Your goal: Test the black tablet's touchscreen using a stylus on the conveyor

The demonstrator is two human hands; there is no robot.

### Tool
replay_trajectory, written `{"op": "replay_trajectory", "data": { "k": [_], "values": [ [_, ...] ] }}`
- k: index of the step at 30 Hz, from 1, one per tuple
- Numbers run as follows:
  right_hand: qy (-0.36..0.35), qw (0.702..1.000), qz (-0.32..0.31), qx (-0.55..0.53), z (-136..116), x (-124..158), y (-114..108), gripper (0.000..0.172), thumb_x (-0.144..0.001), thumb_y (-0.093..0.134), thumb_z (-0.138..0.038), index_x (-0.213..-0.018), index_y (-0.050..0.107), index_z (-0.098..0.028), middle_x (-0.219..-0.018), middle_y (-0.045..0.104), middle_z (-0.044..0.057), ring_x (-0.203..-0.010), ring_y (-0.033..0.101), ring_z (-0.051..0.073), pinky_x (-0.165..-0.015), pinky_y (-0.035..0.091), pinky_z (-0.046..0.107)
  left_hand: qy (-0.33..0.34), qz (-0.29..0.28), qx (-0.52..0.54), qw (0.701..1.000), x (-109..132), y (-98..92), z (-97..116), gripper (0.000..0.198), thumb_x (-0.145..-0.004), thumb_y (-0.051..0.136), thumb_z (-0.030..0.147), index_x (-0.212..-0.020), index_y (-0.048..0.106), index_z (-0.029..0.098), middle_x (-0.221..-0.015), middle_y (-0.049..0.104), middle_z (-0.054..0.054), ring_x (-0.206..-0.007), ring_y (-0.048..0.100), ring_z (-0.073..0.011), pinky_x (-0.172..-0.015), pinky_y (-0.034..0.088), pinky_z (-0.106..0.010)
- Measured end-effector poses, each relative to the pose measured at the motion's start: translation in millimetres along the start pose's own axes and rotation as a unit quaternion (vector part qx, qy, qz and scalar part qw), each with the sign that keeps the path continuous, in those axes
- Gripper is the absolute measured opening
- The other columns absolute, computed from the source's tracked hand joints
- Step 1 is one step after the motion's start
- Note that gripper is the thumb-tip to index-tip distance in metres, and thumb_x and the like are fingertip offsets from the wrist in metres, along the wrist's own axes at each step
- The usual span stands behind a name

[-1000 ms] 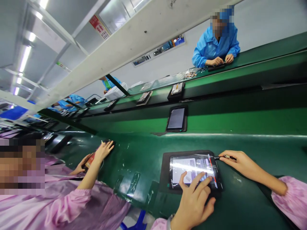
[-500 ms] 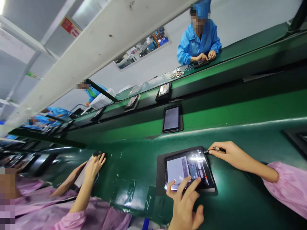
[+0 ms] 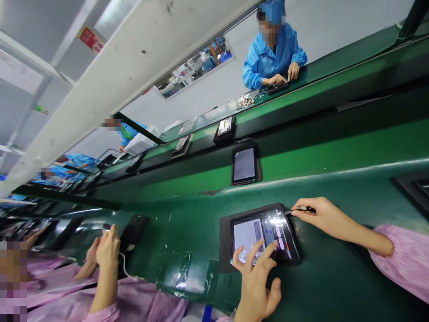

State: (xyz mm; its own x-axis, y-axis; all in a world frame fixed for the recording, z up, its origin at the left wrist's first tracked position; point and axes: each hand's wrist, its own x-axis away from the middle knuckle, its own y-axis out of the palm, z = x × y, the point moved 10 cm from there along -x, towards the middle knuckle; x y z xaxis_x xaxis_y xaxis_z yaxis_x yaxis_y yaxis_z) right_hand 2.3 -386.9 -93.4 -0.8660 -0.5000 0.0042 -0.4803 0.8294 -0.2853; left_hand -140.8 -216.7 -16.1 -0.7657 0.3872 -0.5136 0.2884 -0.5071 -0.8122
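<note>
While the person's left hand [image 3: 256,286] rises from the near edge of the green conveyor [image 3: 335,286], its fingers are spread, the forefinger and a neighbouring fingertip pressing the lit screen of the tablet [image 3: 263,235] and closing on nothing. That tablet lies flat on a dark mat [image 3: 225,246] close to the near edge, directly beyond the left hand, its long axis running roughly along the belt from left to right. At its far right corner the right hand [image 3: 323,214] comes in from the right side, thumb and forefinger pinching a small cable plug [image 3: 301,208] whose tip points left at the tablet's short right edge; whether the plug is seated in a port cannot be told. So the tablet lies to the left of that grip, and the plug lines up with the tablet's long axis, with the right hand much the nearer to that edge. Further left along the near edge, a co-worker in a pink sleeve [image 3: 110,308] holds both hands [image 3: 103,250] up around a small item with a thin white cord, next to another dark device [image 3: 132,230]. Beyond, on the middle strip of the conveyor, a second tablet [image 3: 244,164] lies unattended. At the far edge, more devices sit in a row, and a person in a blue coat [image 3: 271,58] bends over one.
</note>
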Motion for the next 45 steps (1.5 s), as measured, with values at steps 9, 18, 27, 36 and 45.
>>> {"op": "replay_trajectory", "data": {
  "k": [9,18,27,36,45],
  "values": [
    [0.060,0.997,-0.037,0.015,47.6,19.1,17.7,0.055,-0.106,0.051,-0.069,-0.102,0.072,-0.018,-0.094,0.068,0.006,-0.086,0.063,0.026,-0.080,0.046,0.037,-0.008,-0.067,-0.019,0.998,-21.9,12.9,-11.4,0.030,-0.121,0.031,0.037,-0.110,0.053,0.020,-0.141,0.067,-0.002,-0.142,0.046,-0.0208,-0.120,0.009,-0.042],
    [0.053,0.997,-0.046,0.013,53.5,20.7,22.1,0.055,-0.107,0.051,-0.069,-0.105,0.072,-0.018,-0.099,0.070,0.006,-0.092,0.064,0.026,-0.084,0.047,0.038,-0.002,-0.088,-0.004,0.996,-15.4,44.1,-19.3,0.033,-0.119,0.039,0.043,-0.111,0.061,0.019,-0.140,0.067,-0.003,-0.143,0.049,-0.0230,-0.121,0.012,-0.044],
    [0.038,0.998,-0.052,0.020,59.7,21.2,24.9,0.049,-0.109,0.051,-0.063,-0.109,0.073,-0.018,-0.103,0.071,0.006,-0.093,0.065,0.026,-0.084,0.048,0.039,0.067,-0.099,-0.088,0.989,-16.1,49.6,-9.1,0.040,-0.118,0.039,0.046,-0.109,0.065,0.017,-0.142,0.066,-0.005,-0.142,0.051,-0.0202,-0.129,0.006,-0.046],
    [0.007,0.998,-0.053,0.039,52.6,17.3,20.2,0.050,-0.110,0.051,-0.064,-0.114,0.075,-0.020,-0.114,0.073,0.008,-0.106,0.067,0.028,-0.097,0.049,0.043,0.138,-0.085,-0.157,0.974,-18.5,55.5,8.1,0.052,-0.118,0.030,0.047,-0.104,0.066,0.013,-0.135,0.067,-0.016,-0.140,0.050,-0.0219,-0.131,0.002,-0.051],
    [0.001,0.998,-0.054,0.042,53.0,17.7,19.2,0.051,-0.110,0.051,-0.064,-0.113,0.076,-0.020,-0.114,0.073,0.008,-0.105,0.068,0.028,-0.097,0.050,0.044,0.085,-0.105,-0.109,0.985,-36.5,69.4,0.1,0.056,-0.108,0.049,0.067,-0.119,0.064,0.014,-0.130,0.068,-0.011,-0.134,0.056,-0.0270,-0.129,0.019,-0.053]
  ]
}}
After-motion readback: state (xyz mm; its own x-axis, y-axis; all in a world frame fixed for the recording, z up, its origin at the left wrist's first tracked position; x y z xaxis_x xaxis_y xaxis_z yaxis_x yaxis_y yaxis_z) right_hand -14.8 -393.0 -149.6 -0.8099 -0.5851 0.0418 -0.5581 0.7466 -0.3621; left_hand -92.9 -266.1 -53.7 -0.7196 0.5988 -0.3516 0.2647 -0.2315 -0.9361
